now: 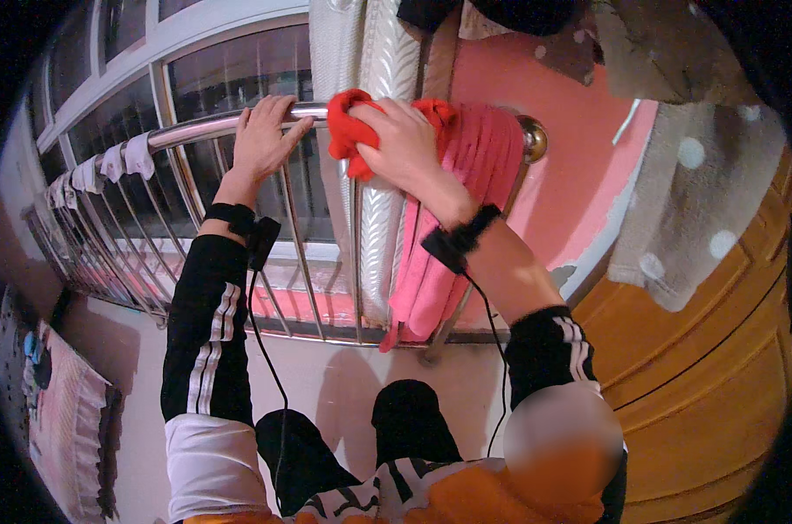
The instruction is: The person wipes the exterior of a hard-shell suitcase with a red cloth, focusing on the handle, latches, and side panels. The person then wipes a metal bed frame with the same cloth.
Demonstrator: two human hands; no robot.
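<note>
A shiny metal rail (195, 127) tops a barred railing in front of me. My left hand (269, 144) holds this rail, its fingers bent over the top and the thumb apart to the right. To its right, my right hand (400, 144) is closed on a bright red cloth (348, 122), pressing it around the rail. Part of the cloth is hidden under my palm and fingers. Just beyond the right hand, a pink towel (483, 157) hangs in folds over the railing. Each wrist wears a black strap with a small device and cable.
Small pale cloths (107, 166) hang on the rail's left end. A window (238, 70) and a white patterned curtain (378, 244) stand behind the bars. A grey dotted cloth (684, 192) hangs at right before a wooden door (710, 349). A frilled cover (68, 419) is at lower left.
</note>
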